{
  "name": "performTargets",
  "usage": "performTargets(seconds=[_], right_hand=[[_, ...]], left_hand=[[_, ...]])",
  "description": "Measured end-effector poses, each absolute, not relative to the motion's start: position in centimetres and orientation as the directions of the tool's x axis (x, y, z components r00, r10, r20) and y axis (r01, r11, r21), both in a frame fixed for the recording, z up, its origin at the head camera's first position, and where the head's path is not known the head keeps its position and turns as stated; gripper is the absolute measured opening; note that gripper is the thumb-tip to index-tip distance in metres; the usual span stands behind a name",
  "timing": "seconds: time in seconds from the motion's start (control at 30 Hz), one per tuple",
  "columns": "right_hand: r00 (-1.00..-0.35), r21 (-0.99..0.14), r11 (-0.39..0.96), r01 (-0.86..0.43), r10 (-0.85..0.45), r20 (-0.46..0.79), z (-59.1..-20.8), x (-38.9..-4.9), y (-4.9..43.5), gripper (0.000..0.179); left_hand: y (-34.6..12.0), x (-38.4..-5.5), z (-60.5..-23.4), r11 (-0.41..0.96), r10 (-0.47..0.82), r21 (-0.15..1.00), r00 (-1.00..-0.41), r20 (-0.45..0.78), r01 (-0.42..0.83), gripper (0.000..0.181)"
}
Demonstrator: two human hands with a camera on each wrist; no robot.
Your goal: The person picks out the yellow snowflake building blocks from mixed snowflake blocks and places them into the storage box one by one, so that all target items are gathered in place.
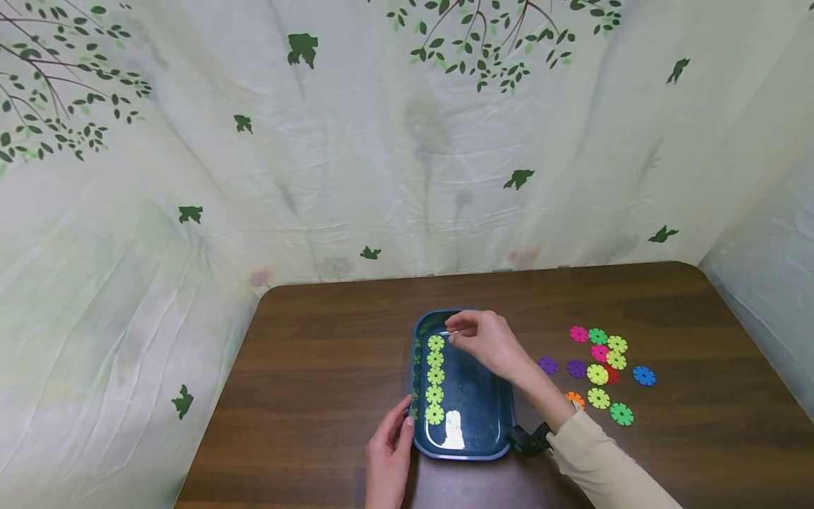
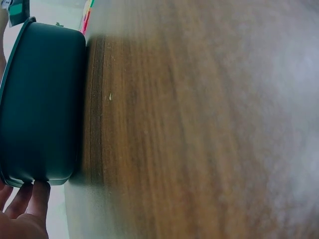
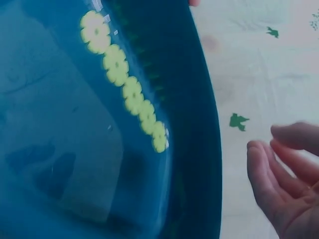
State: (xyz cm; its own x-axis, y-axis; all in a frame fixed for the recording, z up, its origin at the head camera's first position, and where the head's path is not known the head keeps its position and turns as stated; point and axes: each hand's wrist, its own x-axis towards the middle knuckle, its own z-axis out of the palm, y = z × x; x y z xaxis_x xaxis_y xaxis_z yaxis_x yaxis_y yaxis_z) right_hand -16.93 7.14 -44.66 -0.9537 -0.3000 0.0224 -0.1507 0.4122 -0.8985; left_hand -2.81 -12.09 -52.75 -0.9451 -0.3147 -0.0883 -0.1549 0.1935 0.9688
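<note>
Lining up yellow-green discs [image 1: 435,376] inside the tray [image 1: 478,406], along its left side, apparently, with empty, parted right grip [image 1: 488,344] over its far end, left grip [image 1: 389,449] laid against its outside. Probably needing a matching disc [image 1: 598,399] from its right.

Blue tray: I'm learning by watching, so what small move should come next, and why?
Probably move the right hand to a loose yellow-green disc on the table: that hand looks empty, five yellow-green discs line one side of the tray, and similar ones lie outside it.
</note>
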Motion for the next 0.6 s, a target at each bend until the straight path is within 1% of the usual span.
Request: performTargets(seconds=[0.13,0.3,0.43,0.6], right_hand=[[-0.938,-0.894,0.417,-0.166,-0.345,0.014,-44.6,-16.4,7.9,0.027],[-0.924,-0.873,0.44,-0.211,-0.381,0.031,-44.7,-15.7,9.1,0.03],[-0.921,-0.864,0.449,-0.228,-0.386,0.042,-44.9,-15.0,10.1,0.032],[-0.929,-0.867,0.455,-0.2,-0.368,0.021,-45.3,-14.1,11.3,0.035]], left_hand=[[-12.1,-2.9,-52.8,0.205,-0.317,0.965,-0.944,-0.095,-0.166,0.032],[-12.1,-2.9,-52.9,0.195,-0.312,0.969,-0.947,-0.082,-0.149,0.032],[-12.1,-2.8,-52.8,0.19,-0.311,0.974,-0.948,-0.063,-0.127,0.032],[-12.1,-2.8,-52.8,0.193,-0.311,0.973,-0.948,-0.063,-0.128,0.033]])
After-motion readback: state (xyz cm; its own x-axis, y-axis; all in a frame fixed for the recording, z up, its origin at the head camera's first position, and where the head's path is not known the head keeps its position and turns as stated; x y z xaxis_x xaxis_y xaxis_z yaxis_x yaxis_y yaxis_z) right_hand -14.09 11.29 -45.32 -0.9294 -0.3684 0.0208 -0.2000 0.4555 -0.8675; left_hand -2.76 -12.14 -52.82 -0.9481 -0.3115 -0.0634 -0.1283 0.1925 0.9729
